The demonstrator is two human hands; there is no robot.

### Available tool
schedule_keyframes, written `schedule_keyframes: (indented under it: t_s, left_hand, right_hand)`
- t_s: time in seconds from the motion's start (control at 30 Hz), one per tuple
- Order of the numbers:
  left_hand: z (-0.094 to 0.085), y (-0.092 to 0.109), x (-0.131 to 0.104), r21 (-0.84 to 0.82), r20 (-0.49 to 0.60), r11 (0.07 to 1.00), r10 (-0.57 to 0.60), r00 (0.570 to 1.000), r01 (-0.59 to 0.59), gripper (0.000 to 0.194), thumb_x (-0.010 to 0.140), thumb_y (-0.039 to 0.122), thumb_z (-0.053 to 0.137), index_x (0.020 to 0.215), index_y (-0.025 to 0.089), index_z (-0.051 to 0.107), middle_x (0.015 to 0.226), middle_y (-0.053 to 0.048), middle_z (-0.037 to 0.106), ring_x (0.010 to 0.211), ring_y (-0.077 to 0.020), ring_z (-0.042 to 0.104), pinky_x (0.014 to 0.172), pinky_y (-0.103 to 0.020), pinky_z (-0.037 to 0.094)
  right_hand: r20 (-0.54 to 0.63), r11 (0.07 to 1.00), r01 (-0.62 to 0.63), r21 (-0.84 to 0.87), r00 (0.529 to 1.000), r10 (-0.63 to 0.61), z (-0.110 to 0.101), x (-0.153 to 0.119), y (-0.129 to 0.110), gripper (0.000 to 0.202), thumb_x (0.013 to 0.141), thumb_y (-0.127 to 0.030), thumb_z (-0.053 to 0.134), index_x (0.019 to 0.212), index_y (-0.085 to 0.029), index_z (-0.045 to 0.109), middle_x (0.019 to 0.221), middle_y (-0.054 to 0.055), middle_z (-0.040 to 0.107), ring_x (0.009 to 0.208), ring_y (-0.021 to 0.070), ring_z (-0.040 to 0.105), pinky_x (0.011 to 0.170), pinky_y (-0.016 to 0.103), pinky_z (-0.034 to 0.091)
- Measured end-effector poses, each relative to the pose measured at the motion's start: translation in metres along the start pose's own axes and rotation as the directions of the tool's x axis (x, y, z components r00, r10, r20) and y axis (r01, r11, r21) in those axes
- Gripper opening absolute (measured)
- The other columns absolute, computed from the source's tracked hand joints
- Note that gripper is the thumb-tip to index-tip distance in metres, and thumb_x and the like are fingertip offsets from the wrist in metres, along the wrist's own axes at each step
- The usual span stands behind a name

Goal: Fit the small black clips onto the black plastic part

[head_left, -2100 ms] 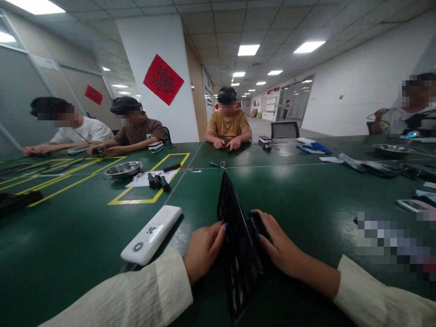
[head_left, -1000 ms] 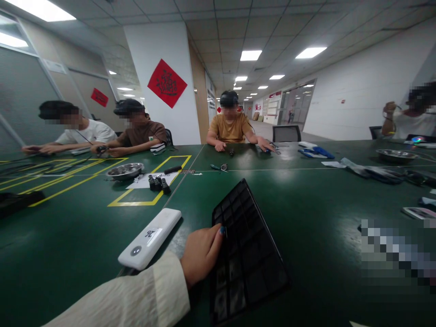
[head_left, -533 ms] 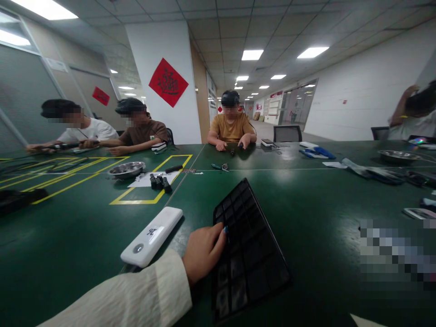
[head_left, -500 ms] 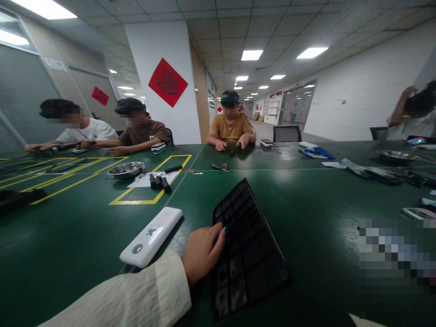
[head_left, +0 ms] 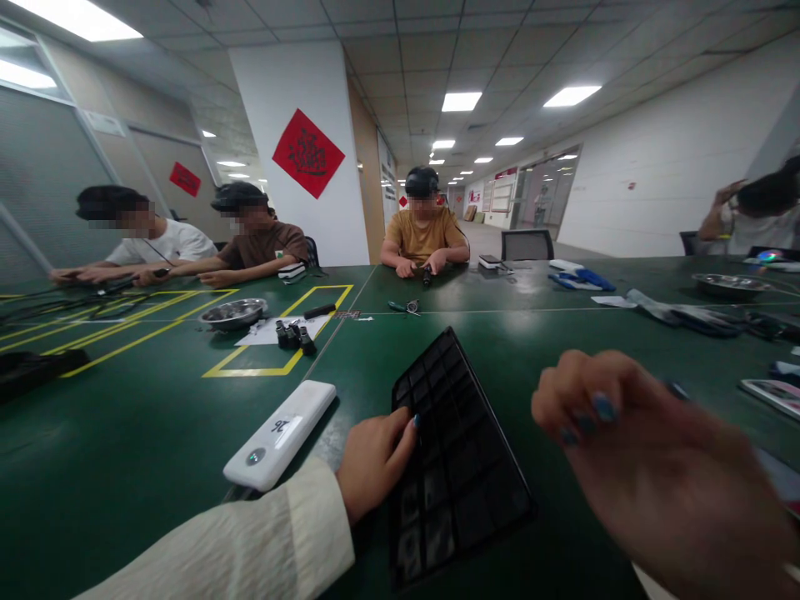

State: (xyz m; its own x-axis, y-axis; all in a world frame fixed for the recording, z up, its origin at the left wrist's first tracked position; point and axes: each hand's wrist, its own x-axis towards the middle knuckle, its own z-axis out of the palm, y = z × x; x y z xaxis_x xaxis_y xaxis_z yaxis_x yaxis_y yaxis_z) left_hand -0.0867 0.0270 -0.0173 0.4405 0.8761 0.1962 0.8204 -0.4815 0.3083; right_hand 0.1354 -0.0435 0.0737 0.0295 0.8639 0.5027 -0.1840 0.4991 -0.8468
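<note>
A black tray-like panel [head_left: 456,442] with a grid of square sections stands tilted over the green table. My left hand [head_left: 378,458] grips its left edge, thumb and fingers pinched on it. To the right, my right hand [head_left: 650,458] is raised above the table, apart from the panel, palm side partly towards me and slightly blurred. Its fingers are curled but loosely apart, and nothing shows between them. Left of my left hand lies a white power bank [head_left: 281,437] marked 26.
Black cylindrical parts [head_left: 295,336] lie on white paper beside a metal bowl [head_left: 233,313]. Pliers [head_left: 406,307] lie farther back. Gloves [head_left: 681,317] and another metal bowl [head_left: 731,287] are at the right. Several people sit around the table [head_left: 156,425].
My right hand has come into view at the right. My left hand and the panel stay almost in place. The person opposite has brought both hands closer together around a dark object.
</note>
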Motion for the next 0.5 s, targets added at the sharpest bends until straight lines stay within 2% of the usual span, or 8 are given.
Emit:
schedule_keyframes:
  t_s: [0.03, 0.07, 0.1, 0.13, 0.23, 0.3, 0.37, 0.5]
  left_hand:
    - [0.0, 0.0, 0.0, -0.002, -0.008, 1.0, -0.014, 1.0, 0.014, 0.033, 0.093, 0.036, 0.021, 0.073, 0.021, 0.042, 0.066, -0.002, 0.057, 0.063, -0.0173, 0.057, 0.058, -0.026, 0.033]
    - [0.0, 0.001, 0.0, -0.009, -0.021, 1.0, -0.026, 0.999, 0.026, 0.03, 0.093, 0.036, 0.022, 0.075, 0.021, 0.041, 0.067, -0.001, 0.057, 0.063, -0.0173, 0.057, 0.058, -0.026, 0.033]
    - [0.0, 0.001, -0.001, -0.021, -0.03, 0.999, -0.031, 0.999, 0.03, 0.027, 0.092, 0.036, 0.023, 0.078, 0.021, 0.041, 0.067, -0.001, 0.057, 0.063, -0.0173, 0.057, 0.058, -0.026, 0.034]
    - [0.0, 0.001, -0.001, -0.036, -0.035, 0.999, -0.027, 0.999, 0.026, 0.025, 0.092, 0.035, 0.023, 0.08, 0.021, 0.041, 0.068, -0.001, 0.056, 0.064, -0.0173, 0.057, 0.059, -0.026, 0.035]
    - [0.0, 0.001, -0.001, -0.052, -0.021, 0.999, 0.007, 1.0, -0.008, 0.024, 0.093, 0.034, 0.021, 0.087, 0.021, 0.041, 0.071, -0.002, 0.058, 0.066, -0.0182, 0.059, 0.06, -0.027, 0.035]
    - [-0.001, 0.0, 0.0, -0.028, -0.005, 1.0, 0.011, 1.0, -0.011, 0.027, 0.094, 0.034, 0.019, 0.088, 0.021, 0.042, 0.071, -0.002, 0.059, 0.067, -0.0194, 0.06, 0.06, -0.027, 0.035]
    - [-0.001, 0.0, 0.001, -0.004, 0.012, 1.0, 0.001, 1.0, -0.001, 0.03, 0.094, 0.034, 0.017, 0.089, 0.021, 0.043, 0.07, -0.002, 0.059, 0.066, -0.0202, 0.06, 0.059, -0.028, 0.034]
    - [-0.001, -0.001, 0.003, 0.018, 0.028, 1.0, 0.003, 1.0, -0.003, 0.033, 0.095, 0.036, 0.016, 0.085, 0.021, 0.043, 0.068, -0.002, 0.058, 0.064, -0.0199, 0.06, 0.057, -0.027, 0.033]
  right_hand:
    - [-0.12, 0.999, 0.004, -0.04, 0.993, -0.009, -0.004, 0.009, 0.015, 0.026, 0.085, -0.039, 0.033, 0.065, -0.024, 0.041, 0.06, 0.001, 0.037, 0.052, 0.0145, 0.039, 0.047, 0.029, 0.037]
    - [-0.161, 0.994, 0.029, -0.108, 0.986, -0.046, -0.008, 0.017, 0.031, 0.019, 0.083, -0.035, 0.035, 0.069, -0.023, 0.042, 0.062, 0.0, 0.038, 0.052, 0.0137, 0.038, 0.047, 0.028, 0.036]
    - [-0.153, 0.976, 0.009, -0.217, 0.987, -0.043, -0.012, 0.022, 0.049, 0.011, 0.081, -0.03, 0.039, 0.075, -0.023, 0.045, 0.065, 0.0, 0.04, 0.055, 0.0136, 0.04, 0.05, 0.028, 0.037]
    - [-0.121, 0.942, -0.035, -0.334, 0.993, -0.006, -0.016, 0.025, 0.065, 0.01, 0.08, -0.027, 0.039, 0.083, -0.022, 0.048, 0.071, 0.0, 0.044, 0.062, 0.0145, 0.043, 0.057, 0.029, 0.04]
    - [0.097, 0.836, -0.071, -0.544, 0.984, 0.147, -0.024, 0.021, 0.1, 0.023, 0.076, -0.025, 0.043, 0.097, -0.018, 0.051, 0.092, 0.006, 0.05, 0.087, 0.0193, 0.049, 0.079, 0.036, 0.042]
    - [0.239, 0.805, -0.053, -0.591, 0.942, 0.238, -0.025, 0.013, 0.106, 0.03, 0.074, -0.028, 0.048, 0.101, -0.017, 0.052, 0.1, 0.009, 0.049, 0.094, 0.0217, 0.048, 0.087, 0.04, 0.041]
    - [0.347, 0.797, -0.031, -0.603, 0.89, 0.297, -0.023, 0.006, 0.103, 0.039, 0.07, -0.031, 0.056, 0.106, -0.018, 0.053, 0.103, 0.01, 0.048, 0.098, 0.0234, 0.047, 0.09, 0.041, 0.04]
    - [0.472, 0.792, -0.013, -0.61, 0.797, 0.377, -0.018, 0.002, 0.09, 0.068, 0.056, -0.033, 0.069, 0.119, -0.017, 0.049, 0.116, 0.014, 0.041, 0.112, 0.0303, 0.038, 0.097, 0.047, 0.034]
